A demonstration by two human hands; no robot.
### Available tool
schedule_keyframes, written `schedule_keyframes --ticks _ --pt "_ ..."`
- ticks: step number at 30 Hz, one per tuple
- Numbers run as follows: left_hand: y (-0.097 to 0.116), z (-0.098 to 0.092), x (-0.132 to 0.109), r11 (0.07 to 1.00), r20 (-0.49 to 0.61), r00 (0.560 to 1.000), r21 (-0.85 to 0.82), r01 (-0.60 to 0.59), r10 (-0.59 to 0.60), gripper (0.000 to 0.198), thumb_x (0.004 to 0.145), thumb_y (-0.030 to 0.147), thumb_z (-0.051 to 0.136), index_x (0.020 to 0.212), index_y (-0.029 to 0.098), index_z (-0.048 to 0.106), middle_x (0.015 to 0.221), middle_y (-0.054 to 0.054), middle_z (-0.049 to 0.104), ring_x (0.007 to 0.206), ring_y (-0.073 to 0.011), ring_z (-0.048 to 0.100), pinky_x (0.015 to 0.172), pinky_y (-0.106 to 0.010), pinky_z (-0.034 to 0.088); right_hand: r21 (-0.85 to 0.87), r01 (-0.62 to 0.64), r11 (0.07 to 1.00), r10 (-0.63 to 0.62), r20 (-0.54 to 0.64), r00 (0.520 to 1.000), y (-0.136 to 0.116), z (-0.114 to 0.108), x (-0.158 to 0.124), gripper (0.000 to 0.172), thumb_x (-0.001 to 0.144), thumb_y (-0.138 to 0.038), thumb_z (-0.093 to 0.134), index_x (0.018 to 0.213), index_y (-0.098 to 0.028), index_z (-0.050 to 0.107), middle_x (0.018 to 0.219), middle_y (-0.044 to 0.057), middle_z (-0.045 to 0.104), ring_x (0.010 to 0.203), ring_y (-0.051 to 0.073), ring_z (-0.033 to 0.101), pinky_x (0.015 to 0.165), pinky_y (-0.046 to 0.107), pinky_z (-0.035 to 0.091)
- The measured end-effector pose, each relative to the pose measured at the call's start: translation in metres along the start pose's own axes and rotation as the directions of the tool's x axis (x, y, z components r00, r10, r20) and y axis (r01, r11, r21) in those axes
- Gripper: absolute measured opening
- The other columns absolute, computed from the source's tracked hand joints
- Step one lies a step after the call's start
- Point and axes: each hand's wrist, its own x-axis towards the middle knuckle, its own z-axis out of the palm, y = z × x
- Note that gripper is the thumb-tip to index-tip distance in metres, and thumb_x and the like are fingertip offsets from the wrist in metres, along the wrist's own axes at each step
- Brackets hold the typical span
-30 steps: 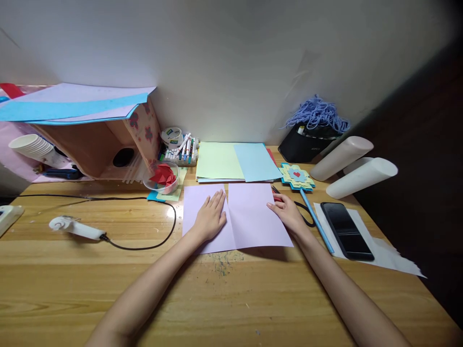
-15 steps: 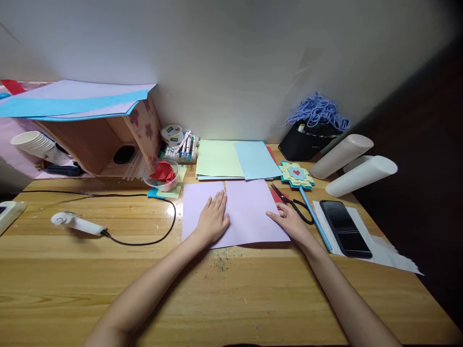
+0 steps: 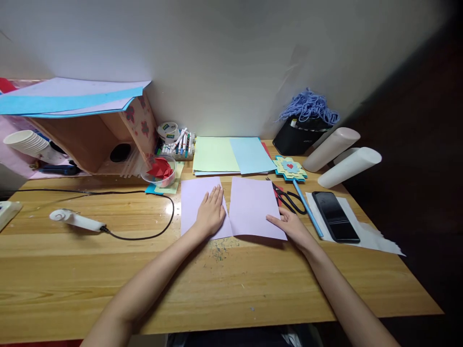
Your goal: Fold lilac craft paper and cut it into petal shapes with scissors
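Observation:
Two lilac paper pieces lie side by side on the wooden desk [image 3: 253,284]. My left hand [image 3: 211,213] lies flat, fingers stretched out, on the left lilac piece [image 3: 195,205]. My right hand [image 3: 289,224] rests at the lower right corner of the right lilac piece [image 3: 251,205], fingers on its edge and nothing gripped that I can make out. A narrow gap widening toward the top shows wood between the two pieces.
Black scissors [image 3: 287,198], a blue stick with a paper flower [image 3: 290,168] and a phone [image 3: 334,216] lie to the right. Green and blue sheets [image 3: 231,154], markers [image 3: 179,144], a bowl of red paper [image 3: 161,169], a corded white tool [image 3: 75,219] and a cardboard box [image 3: 94,140] surround them.
The lilac sheet, whole with a centre crease a second ago, now lies as two separate pieces. My right hand drew the right piece away while my left hand held the left piece down.

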Motion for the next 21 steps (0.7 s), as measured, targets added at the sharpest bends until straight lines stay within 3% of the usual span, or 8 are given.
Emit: schedule_keyframes --ticks 5,11,21 --pt "0.005 -0.007 -0.008 0.999 -0.038 0.999 0.051 0.001 0.001 0.053 0.086 0.021 0.027 0.137 0.004 0.027 0.145 -0.013 0.024 0.135 -0.0217 0.019 0.111 -0.040 0.016 -0.029 0.072 0.997 -0.071 0.039 0.997 0.006 0.003 0.003 0.041 0.062 -0.037 0.073 0.096 -0.015 0.063 0.099 0.010 0.070 0.090 0.025 0.066 0.076 0.035 0.054" --pt "0.006 0.002 -0.025 0.999 -0.004 0.999 0.011 -0.037 0.037 0.058 0.083 0.021 0.030 0.139 0.009 0.022 0.147 -0.009 0.019 0.136 -0.0190 0.017 0.111 -0.041 0.015 -0.097 0.080 0.992 -0.085 -0.043 0.995 0.010 0.006 0.001 0.042 0.062 -0.036 0.072 0.096 -0.014 0.064 0.097 0.011 0.070 0.086 0.026 0.067 0.073 0.037 0.055" --pt "0.003 0.004 -0.025 0.999 -0.004 0.999 -0.021 -0.047 0.047 0.058 0.083 0.019 0.028 0.140 0.010 0.021 0.147 -0.009 0.020 0.136 -0.0192 0.017 0.111 -0.041 0.014 -0.066 0.020 0.998 -0.028 -0.124 0.992 0.022 0.004 -0.030 0.039 0.060 -0.038 0.072 0.090 -0.013 0.063 0.092 0.011 0.071 0.080 0.028 0.068 0.068 0.038 0.056"
